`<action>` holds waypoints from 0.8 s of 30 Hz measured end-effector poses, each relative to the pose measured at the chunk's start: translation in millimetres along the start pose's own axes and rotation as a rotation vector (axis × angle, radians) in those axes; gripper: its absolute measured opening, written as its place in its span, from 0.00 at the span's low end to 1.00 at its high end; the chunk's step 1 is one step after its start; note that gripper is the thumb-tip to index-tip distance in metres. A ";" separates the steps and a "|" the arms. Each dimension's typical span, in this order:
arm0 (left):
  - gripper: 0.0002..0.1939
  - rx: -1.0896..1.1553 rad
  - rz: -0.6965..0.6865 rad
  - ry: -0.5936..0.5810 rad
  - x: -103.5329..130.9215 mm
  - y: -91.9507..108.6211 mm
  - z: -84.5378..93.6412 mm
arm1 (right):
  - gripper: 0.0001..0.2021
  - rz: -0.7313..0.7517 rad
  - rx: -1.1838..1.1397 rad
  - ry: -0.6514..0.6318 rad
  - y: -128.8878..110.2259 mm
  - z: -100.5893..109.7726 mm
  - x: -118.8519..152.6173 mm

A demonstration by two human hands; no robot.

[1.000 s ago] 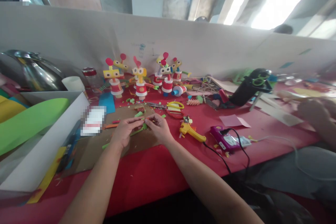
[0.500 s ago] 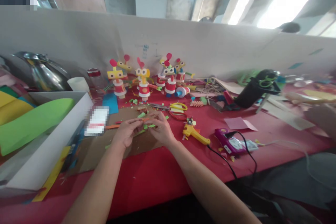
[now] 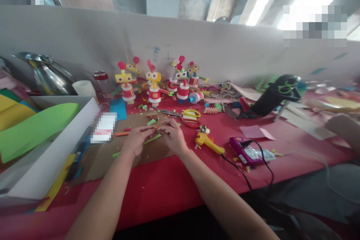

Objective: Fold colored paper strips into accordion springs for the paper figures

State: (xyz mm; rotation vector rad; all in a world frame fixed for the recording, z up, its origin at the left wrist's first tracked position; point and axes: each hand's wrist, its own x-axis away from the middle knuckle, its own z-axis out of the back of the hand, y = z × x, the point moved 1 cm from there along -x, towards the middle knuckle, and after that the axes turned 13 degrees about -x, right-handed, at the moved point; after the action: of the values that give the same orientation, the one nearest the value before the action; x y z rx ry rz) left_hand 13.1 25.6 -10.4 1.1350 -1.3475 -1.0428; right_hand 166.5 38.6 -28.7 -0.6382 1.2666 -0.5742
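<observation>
Above the brown cardboard (image 3: 95, 163), my left hand (image 3: 137, 140) pinches one end of a small orange and green paper strip (image 3: 155, 127). My right hand (image 3: 173, 135) has its fingers closed at the strip's other end, close to the left fingertips. Just behind the hands lie a folded striped paper spring (image 3: 153, 116) and a green paper piece (image 3: 151, 122). An orange strip (image 3: 122, 133) lies left of my left hand. Scissors with yellow handles (image 3: 191, 113) are behind my right hand, and a yellow glue gun (image 3: 209, 143) lies to its right.
Several paper-cup figures (image 3: 154, 86) stand at the back. A white box (image 3: 53, 150) with coloured sheets is at left, near a steel jug (image 3: 49, 75). A purple power strip (image 3: 247, 152) with cables and a black holder (image 3: 271, 95) are at right. Another person's hand (image 3: 341, 125) shows far right.
The fingertips of both hands have shifted slightly, and less of the orange strip shows between them. Green pieces that showed by the right fingers are now less visible.
</observation>
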 end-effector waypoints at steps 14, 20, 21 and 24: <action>0.15 -0.010 -0.022 0.010 1.4 0.9 -3.1 | 0.04 -0.067 0.012 0.043 -4.7 -4.5 -1.4; 0.15 -0.039 -0.040 -0.012 2.1 2.2 -3.1 | 0.03 -0.090 -0.005 0.081 -3.3 -2.8 -2.5; 0.15 -0.041 -0.039 -0.017 1.9 2.0 -2.8 | 0.03 -0.095 -0.016 0.095 -3.2 -2.3 -3.0; 0.15 -0.064 -0.032 -0.024 1.4 0.7 -1.4 | 0.03 -0.121 -0.054 0.115 -3.0 -1.4 -4.3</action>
State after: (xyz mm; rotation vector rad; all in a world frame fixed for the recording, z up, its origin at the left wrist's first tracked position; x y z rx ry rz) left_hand 14.4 24.4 -9.3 1.1030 -1.3094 -1.1184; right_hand 164.2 39.4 -23.9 -0.7391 1.3619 -0.6859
